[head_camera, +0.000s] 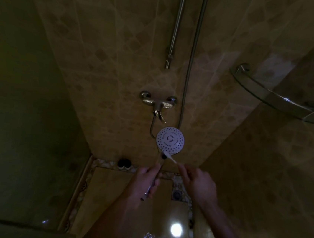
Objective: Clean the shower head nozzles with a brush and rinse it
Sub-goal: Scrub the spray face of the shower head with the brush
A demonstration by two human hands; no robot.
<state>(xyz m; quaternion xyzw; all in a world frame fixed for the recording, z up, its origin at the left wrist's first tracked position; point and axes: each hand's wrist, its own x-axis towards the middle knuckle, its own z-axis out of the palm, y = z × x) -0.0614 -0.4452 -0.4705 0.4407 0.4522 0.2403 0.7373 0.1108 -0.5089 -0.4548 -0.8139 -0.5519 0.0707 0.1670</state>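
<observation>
The round white shower head [170, 139] faces me, its dotted nozzle face upright in front of the tiled wall. My left hand [146, 181] grips its chrome handle [156, 175] from below. My right hand [197, 183] holds a thin white brush [171, 158]. The brush's dark bristle end touches the lower left edge of the nozzle face. A metal hose [187, 79] runs up the wall from behind the head.
A chrome mixer tap [158, 104] is on the wall just above the shower head. A riser rail [176, 28] runs up the wall. A glass corner shelf [271, 94] juts out at the right. A floor drain [176, 195] and a dark pair of small objects [124, 164] lie below.
</observation>
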